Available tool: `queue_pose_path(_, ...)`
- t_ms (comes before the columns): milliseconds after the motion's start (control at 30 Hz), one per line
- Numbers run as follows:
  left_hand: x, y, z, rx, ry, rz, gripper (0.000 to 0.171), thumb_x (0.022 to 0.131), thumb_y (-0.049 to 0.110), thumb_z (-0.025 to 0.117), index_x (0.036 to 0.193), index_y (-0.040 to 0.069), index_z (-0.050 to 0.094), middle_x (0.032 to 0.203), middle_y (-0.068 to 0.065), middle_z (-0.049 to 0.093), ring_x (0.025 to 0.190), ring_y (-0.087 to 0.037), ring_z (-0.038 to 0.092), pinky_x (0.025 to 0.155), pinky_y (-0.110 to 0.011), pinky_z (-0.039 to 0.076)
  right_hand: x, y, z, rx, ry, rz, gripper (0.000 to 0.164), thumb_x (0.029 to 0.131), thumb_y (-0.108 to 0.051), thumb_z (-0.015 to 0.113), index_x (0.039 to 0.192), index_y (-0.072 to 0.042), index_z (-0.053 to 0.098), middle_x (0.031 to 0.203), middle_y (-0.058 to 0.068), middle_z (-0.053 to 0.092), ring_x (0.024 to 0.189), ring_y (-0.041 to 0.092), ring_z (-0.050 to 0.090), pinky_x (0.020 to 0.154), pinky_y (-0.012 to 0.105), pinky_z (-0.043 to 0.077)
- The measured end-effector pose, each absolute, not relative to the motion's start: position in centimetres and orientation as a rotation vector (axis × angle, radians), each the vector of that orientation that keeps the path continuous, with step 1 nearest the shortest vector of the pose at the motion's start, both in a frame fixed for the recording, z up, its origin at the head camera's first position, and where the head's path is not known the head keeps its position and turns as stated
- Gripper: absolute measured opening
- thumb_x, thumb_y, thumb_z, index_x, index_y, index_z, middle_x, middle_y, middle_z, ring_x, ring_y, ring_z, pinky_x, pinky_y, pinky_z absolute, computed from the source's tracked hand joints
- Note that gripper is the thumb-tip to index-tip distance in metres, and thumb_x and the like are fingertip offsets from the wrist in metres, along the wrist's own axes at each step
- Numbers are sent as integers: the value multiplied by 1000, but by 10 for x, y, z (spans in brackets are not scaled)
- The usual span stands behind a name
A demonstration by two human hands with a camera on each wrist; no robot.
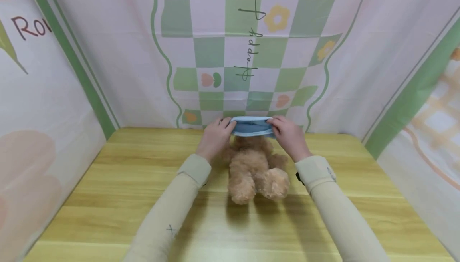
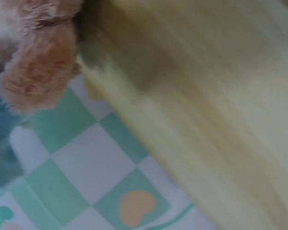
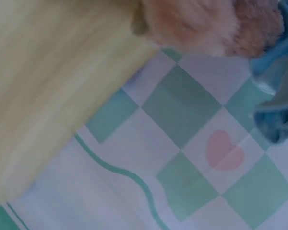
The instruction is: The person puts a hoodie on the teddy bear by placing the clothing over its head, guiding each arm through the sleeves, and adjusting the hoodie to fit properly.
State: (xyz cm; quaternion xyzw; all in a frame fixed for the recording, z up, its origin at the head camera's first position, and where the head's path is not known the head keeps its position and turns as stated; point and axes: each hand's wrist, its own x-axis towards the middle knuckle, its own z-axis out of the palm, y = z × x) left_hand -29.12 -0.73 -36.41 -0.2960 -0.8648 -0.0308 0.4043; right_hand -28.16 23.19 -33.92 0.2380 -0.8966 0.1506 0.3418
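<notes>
In the head view a brown plush toy [image 1: 249, 168] with fluffy arms and legs faces the camera near the table's back edge. A small blue garment [image 1: 251, 127] covers its head, its hem stretched into a wide opening. My left hand [image 1: 216, 136] pinches the hem at the left end. At the other end the fingers of my right hand [image 1: 289, 136] pinch it too. The left wrist view shows a furry limb [image 2: 41, 67] beside blue cloth [image 2: 2, 115]. Blue cloth [image 3: 278, 96] hangs next to the fur [image 3: 197, 24] in the right wrist view.
The wooden table [image 1: 151, 214] runs under both forearms and ends at a back edge just behind the toy. A curtain with green and white checks [image 1: 242, 50] hangs behind it, with printed cloth [image 1: 39, 114] on the left side and more [image 1: 427, 126] on the right.
</notes>
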Motion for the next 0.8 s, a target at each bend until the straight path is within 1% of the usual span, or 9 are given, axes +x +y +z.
queue_pose_path(100,-293,4,-352,-643,-2206,-98,30,88,17,65,117,10,66,115,-6,67,92,-24,63,77,-34,53,-287,229,-333,563,-2240,313,17,87,-3,65,103,-2,71,100,16,70,86,36,62,72,44,53)
queue_pose_path(167,-294,12,-348,-593,-2242,-137,35,88,21,66,121,9,63,120,-7,65,85,-24,63,70,-33,53,-290,227,-331,518,-2195,298,20,85,-4,68,105,-1,69,102,16,69,86,38,61,73,46,53)
queue_pose_path(267,-295,24,-346,-540,-2340,-206,46,88,19,67,132,8,55,132,-10,58,76,-24,64,61,-33,55,-292,224,-331,467,-2186,316,27,84,-4,69,111,1,65,107,18,65,86,39,63,69,47,54)
queue_pose_path(300,-295,28,-347,-516,-2383,-226,50,88,17,67,135,7,51,136,-10,55,75,-24,64,59,-33,55,-293,223,-333,461,-2201,330,29,84,-3,68,113,2,63,109,19,64,88,39,63,69,47,54)
queue_pose_path(400,-292,42,-350,-452,-2487,-289,62,84,11,69,141,7,44,144,-11,47,74,-24,65,56,-33,55,-293,224,-340,430,-2282,365,36,86,-3,66,120,4,57,116,21,60,83,40,63,63,47,53)
queue_pose_path(433,-291,48,-352,-435,-2518,-301,65,83,9,70,142,7,43,146,-11,45,74,-23,65,56,-32,55,-293,225,-343,415,-2315,368,38,86,-3,66,121,5,56,119,21,58,79,39,62,61,47,53)
queue_pose_path(567,-286,67,-356,-385,-2602,-367,62,86,3,65,143,4,39,148,-14,40,68,-21,64,54,-29,53,-291,231,-355,362,-2437,393,45,87,-3,65,128,6,50,127,23,52,65,37,58,54,45,50)
queue_pose_path(667,-283,77,-353,-358,-2634,-436,55,92,0,56,143,4,38,150,-14,38,66,-20,63,51,-28,50,-291,234,-360,344,-2486,451,48,88,-2,63,132,6,45,133,24,47,66,37,58,56,46,50)
queue_pose_path(800,-282,85,-348,-344,-2645,-396,54,94,4,55,145,8,36,153,-10,35,69,-19,62,50,-28,49,-290,237,-360,301,-2478,556,48,91,-1,59,135,7,42,136,29,41,72,43,59,62,49,51)
